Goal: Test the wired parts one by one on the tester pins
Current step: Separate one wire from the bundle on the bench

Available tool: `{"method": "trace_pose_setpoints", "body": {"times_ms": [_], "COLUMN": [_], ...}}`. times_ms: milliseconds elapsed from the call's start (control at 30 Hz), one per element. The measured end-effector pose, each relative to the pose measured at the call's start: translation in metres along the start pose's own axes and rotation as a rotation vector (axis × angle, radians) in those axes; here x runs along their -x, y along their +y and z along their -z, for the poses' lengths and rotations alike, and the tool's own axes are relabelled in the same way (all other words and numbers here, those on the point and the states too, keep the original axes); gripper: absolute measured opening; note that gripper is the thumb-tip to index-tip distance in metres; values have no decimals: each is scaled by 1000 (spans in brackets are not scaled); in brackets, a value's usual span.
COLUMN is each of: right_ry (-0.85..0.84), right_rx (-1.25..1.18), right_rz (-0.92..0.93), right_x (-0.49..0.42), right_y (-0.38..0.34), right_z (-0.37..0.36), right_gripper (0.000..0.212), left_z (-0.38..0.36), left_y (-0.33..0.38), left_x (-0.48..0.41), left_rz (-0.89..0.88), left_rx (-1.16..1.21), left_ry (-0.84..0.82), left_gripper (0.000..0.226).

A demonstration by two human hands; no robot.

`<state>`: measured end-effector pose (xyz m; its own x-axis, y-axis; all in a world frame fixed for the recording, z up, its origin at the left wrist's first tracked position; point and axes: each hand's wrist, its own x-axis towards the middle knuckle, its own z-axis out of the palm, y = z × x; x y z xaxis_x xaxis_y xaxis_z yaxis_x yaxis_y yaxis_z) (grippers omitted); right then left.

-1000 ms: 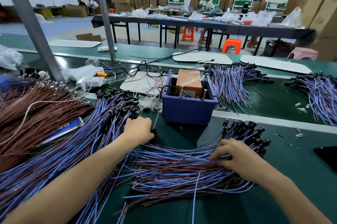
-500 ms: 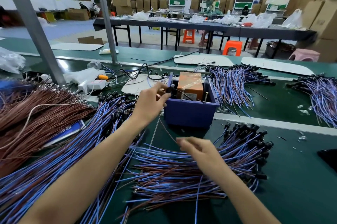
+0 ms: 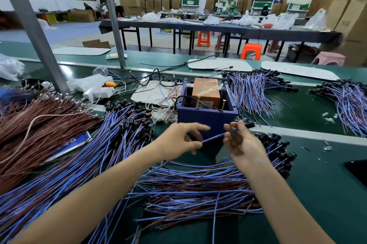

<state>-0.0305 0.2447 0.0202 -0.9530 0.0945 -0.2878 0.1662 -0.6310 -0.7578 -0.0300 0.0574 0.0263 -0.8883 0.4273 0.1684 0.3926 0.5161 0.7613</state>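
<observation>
wired part (image 3: 218, 135): clear of the tester pins (image 3: 198, 103), slung between both hands just in front of the blue box (image 3: 206, 120)
left hand (image 3: 178, 141): pulled back from box, pinches wire tail
right hand (image 3: 241, 144): pinches near black head
task: probably tested, needs sorting next

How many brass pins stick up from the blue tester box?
2: left pin and right pin, both by the near wall of the blue box. Others may be hidden.

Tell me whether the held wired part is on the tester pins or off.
Off. The left hand and right hand hold the wired part in front of the blue box, clear of the brass pins inside it.
</observation>
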Motion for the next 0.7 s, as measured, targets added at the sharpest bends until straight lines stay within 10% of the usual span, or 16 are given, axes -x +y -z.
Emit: {"method": "trace_pose_setpoints", "body": {"times_ms": [233, 467, 600, 700], "right_ry": [188, 297, 392, 428], "right_rx": [36, 701, 1418, 1735], "right_rz": [139, 253, 326, 373], "right_x": [-26, -20, -11, 5], "right_y": [-56, -72, -64, -57], "right_z": [57, 72, 65, 47], "right_gripper": [25, 5, 85, 90], "left_z": [29, 45, 47, 38], "left_y": [-33, -26, -8, 5], "left_x": [26, 34, 25, 14], "left_rz": [132, 270, 298, 263], "left_rx": [-81, 387, 799, 844], "left_ry": [-3, 127, 245, 288], "left_gripper": [12, 3, 15, 11]}}
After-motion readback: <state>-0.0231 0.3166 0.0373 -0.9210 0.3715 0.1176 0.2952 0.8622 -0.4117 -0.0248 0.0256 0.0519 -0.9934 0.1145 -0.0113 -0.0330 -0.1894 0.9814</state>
